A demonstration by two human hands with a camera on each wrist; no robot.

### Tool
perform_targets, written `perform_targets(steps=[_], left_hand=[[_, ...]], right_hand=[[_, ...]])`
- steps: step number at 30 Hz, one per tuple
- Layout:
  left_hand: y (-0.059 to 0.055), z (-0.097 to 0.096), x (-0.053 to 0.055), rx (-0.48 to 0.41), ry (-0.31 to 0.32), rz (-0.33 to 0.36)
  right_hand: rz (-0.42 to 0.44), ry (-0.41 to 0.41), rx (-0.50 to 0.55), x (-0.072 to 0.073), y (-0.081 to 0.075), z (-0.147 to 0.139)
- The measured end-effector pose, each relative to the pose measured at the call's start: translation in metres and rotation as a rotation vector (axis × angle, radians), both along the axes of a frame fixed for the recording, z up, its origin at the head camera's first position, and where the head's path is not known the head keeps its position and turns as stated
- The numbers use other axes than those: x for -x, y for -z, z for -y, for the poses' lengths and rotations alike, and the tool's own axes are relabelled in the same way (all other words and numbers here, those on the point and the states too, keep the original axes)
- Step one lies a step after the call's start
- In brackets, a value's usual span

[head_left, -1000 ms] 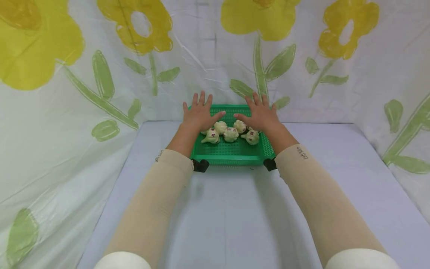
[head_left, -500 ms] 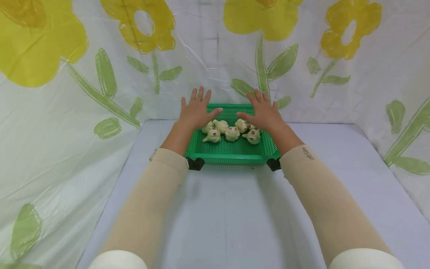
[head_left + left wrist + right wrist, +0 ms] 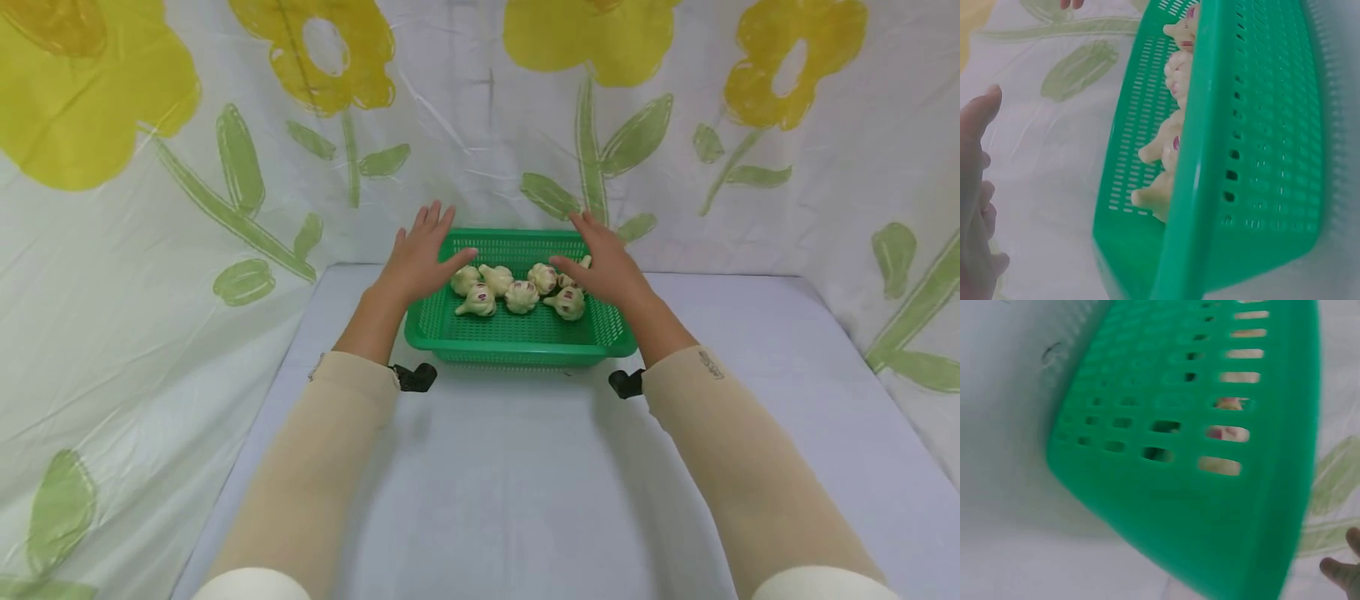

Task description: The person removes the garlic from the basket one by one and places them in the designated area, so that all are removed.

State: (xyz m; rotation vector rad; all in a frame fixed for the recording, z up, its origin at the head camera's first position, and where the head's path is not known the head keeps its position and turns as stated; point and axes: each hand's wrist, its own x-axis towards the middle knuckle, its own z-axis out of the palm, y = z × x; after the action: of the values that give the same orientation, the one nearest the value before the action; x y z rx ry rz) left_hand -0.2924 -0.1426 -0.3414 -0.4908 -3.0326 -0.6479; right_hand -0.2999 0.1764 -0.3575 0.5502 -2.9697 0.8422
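Note:
In the head view a green plastic basket point(image 3: 517, 348) stands at the far side of the table, with several garlic bulbs point(image 3: 522, 297) lying inside. My left hand point(image 3: 415, 265) hovers over the basket's left side, fingers stretched forward and thumb out. Above the right side is my right hand point(image 3: 609, 268), its thumb pointing inward and partly covering a bulb. Neither hand holds anything. In the left wrist view the left hand point(image 3: 975, 187) is apart from the basket's rim point(image 3: 1191, 181). Only fingertips point(image 3: 1335, 570) of the right hand show in the right wrist view, beyond the basket wall point(image 3: 1166, 500).
A pale cloth covers the table point(image 3: 502, 467). Behind and at both sides hangs a white curtain point(image 3: 450, 150) printed with yellow flowers and green leaves. Black wrist mounts point(image 3: 417, 377) stick out inward below the hands, near the basket's front corners.
Both hands have moved apart, the left one leftward and the right one rightward. More of the basket's side rims and front corners now shows. The basket and garlic bulbs stay in place.

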Motion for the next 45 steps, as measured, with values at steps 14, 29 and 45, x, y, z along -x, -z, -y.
perform_targets(steps=[14, 29, 45], left_hand=[[0.043, 0.043, -0.022, -0.038, 0.022, -0.008], [0.096, 0.071, -0.060, -0.175, 0.040, 0.044], [0.103, 0.077, -0.059, -0.332, 0.004, -0.113]], right_hand=[[0.121, 0.081, 0.153, -0.005, 0.037, -0.005], [0.194, 0.081, 0.145, -0.007, 0.067, 0.000], [0.202, 0.106, -0.029, 0.003, 0.065, 0.012]])
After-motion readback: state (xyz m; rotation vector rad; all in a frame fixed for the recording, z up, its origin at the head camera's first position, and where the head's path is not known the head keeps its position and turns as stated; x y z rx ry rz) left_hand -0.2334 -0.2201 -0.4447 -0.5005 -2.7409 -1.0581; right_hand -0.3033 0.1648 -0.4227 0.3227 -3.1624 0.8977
